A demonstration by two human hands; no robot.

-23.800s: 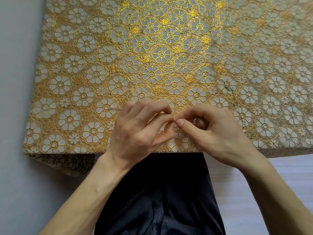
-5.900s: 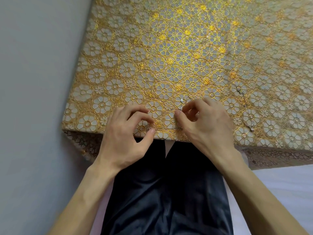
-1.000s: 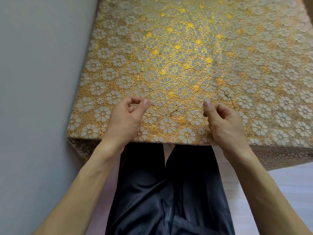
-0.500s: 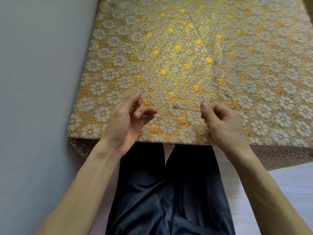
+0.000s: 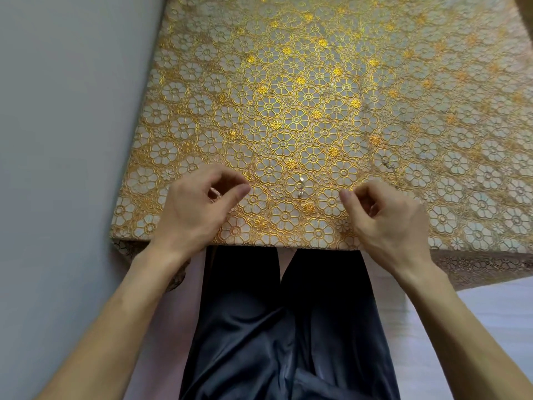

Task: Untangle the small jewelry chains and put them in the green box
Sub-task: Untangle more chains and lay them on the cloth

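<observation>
A thin silver chain with a small sparkling pendant (image 5: 301, 187) lies on the gold floral tablecloth between my hands; its fine links are hard to trace. My left hand (image 5: 199, 206) is left of the pendant, its fingers curled, with a glint of chain inside the curl. On the pendant's right, my right hand (image 5: 383, 217) has its thumb pressed against the curled forefinger, as if pinching the chain's other end. A second chain (image 5: 387, 166) lies loose on the cloth, beyond the right hand. The green box is not in view.
The table (image 5: 288, 82) with its gold flower-patterned cloth stretches away from me. A grey wall (image 5: 72, 111) runs along its left side. The table's near edge (image 5: 288, 244) is just under my wrists, above my dark trousers (image 5: 282, 327).
My left hand's fingers spread out half a second ago and have now curled again. Both hands have come a little nearer the table's front edge. The pendant stays about where it was.
</observation>
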